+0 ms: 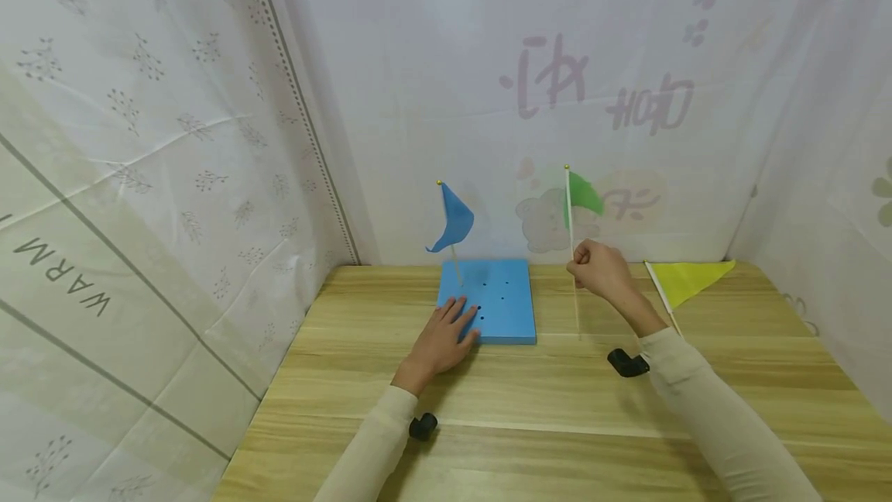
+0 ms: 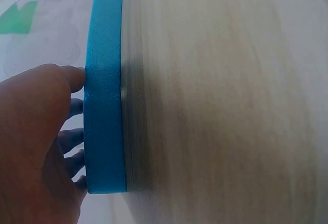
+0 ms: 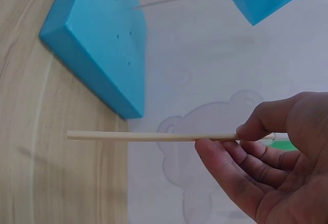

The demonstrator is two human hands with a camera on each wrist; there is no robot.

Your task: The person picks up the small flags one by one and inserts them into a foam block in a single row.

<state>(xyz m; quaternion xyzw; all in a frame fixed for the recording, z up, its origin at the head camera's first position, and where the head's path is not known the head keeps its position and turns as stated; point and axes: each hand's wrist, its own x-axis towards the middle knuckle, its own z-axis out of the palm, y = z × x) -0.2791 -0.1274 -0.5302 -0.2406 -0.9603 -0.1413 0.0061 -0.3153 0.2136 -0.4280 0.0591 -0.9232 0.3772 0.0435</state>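
Observation:
A blue foam board [image 1: 512, 316] with several small holes lies on the table. My left hand [image 1: 437, 338] rests on its near left part, fingers spread. In the left wrist view the thumb touches the top edge of the board [image 2: 105, 90]. Upright in the board's far left stands a blue flag [image 1: 456, 215] on a thin stick. To the right of the board, my right hand [image 1: 605, 273] pinches the wooden stick [image 3: 128, 136] of a green flag [image 1: 585, 194] between thumb and fingers. That stick is roughly upright, its lower end apart from the board.
A yellow triangular flag [image 1: 686, 281] lies at the back right of the wooden table [image 1: 557, 424], its stick partly behind the right forearm. Patterned curtains [image 1: 418, 99] hang behind and at the sides. A black wrist camera [image 1: 627, 363] sits by each wrist.

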